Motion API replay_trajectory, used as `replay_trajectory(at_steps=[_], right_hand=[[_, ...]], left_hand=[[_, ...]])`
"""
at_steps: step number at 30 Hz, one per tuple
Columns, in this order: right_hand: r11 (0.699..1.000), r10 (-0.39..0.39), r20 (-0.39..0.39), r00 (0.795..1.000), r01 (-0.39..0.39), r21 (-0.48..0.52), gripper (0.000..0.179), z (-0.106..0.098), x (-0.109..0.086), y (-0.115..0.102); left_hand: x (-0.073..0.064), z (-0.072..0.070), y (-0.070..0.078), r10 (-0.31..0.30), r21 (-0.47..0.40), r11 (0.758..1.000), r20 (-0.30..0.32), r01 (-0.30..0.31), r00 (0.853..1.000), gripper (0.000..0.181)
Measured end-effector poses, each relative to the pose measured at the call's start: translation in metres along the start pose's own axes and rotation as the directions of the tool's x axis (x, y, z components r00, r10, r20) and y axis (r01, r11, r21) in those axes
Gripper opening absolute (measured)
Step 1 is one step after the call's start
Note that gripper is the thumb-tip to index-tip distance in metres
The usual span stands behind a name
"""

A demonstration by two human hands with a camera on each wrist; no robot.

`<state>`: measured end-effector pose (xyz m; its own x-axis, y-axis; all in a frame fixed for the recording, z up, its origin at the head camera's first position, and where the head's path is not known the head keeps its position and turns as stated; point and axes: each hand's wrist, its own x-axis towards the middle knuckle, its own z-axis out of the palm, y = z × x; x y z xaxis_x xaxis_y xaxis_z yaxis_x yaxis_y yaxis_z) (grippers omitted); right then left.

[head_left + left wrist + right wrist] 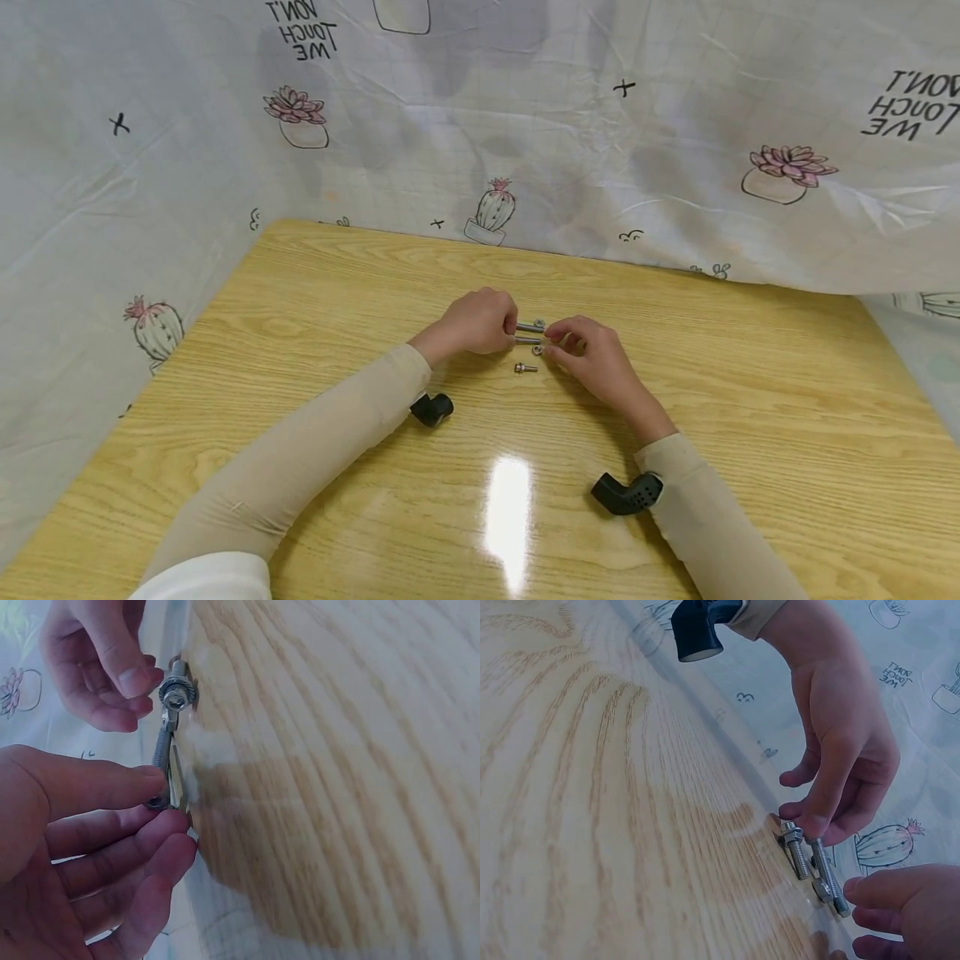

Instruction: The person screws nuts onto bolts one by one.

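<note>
My left hand (483,321) pinches a long silver bolt (528,340) near its head, between thumb and fingers. The bolt lies low at the table. A second long bolt (530,327) lies beside it, partly behind the left hand. Facing them from the right, my right hand (596,354) has loosely bent fingers close to the bolts' threaded ends, with nothing visible in its grasp. One nut (539,322) sits by the far bolt, and another nut (537,351) lies just nearer than the pinched bolt. Closer to me rests a short bolt (526,367) with a nut on it.
The wooden table (375,500) carries all the hardware. A printed cloth (525,125) hangs behind it and along the left side. Black wrist devices (626,493) stick out from both sleeves above the tabletop.
</note>
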<state>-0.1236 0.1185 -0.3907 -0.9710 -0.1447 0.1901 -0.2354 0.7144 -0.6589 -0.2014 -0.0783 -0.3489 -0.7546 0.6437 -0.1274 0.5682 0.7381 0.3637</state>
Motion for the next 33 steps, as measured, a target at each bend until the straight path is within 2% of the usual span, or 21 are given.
replay_trajectory(at_steps=[3,6,11,15,18,22,24,29,33], right_hand=[[1.000,0.008,0.002,1.000,-0.008,0.006,0.019,0.000,0.000,-0.001],[1.000,0.009,0.004,1.000,-0.009,0.003,0.018,0.001,0.000,-0.001],[1.000,0.006,0.010,1.000,-0.006,-0.003,0.018,0.003,0.001,-0.001],[1.000,0.009,0.026,1.000,-0.009,-0.010,0.018,0.003,0.002,-0.002],[1.000,0.012,0.051,0.999,-0.011,-0.018,0.019,0.003,0.003,-0.003],[0.999,0.005,0.082,0.997,-0.002,-0.037,0.019,0.004,0.004,-0.005],[0.999,-0.001,0.090,0.996,0.006,-0.053,0.019,0.004,0.004,-0.006],[0.996,-0.018,0.110,0.994,0.027,-0.080,0.016,0.005,0.006,-0.006],[0.995,-0.024,0.126,0.992,0.036,-0.091,0.015,0.006,0.008,-0.007]], left_hand=[[-0.001,0.000,-0.002,-0.006,-0.041,0.999,-0.021,0.005,1.000,0.010],[-0.003,0.002,-0.007,0.011,-0.117,0.993,-0.063,-0.019,0.998,0.007],[-0.006,0.006,-0.017,0.024,-0.267,0.962,-0.112,-0.053,0.993,0.004],[-0.009,0.006,-0.024,-0.001,-0.392,0.919,-0.111,-0.043,0.994,0.004],[-0.011,0.006,-0.027,-0.034,-0.486,0.874,-0.100,-0.019,0.994,0.004],[-0.015,0.007,-0.031,-0.086,-0.580,0.814,-0.078,0.025,0.993,0.004],[-0.017,0.007,-0.032,-0.106,-0.609,0.792,-0.071,0.041,0.992,0.004],[-0.021,0.006,-0.034,-0.123,-0.666,0.744,-0.050,0.059,0.991,0.005],[-0.023,0.006,-0.034,-0.116,-0.684,0.727,-0.045,0.055,0.992,0.005]])
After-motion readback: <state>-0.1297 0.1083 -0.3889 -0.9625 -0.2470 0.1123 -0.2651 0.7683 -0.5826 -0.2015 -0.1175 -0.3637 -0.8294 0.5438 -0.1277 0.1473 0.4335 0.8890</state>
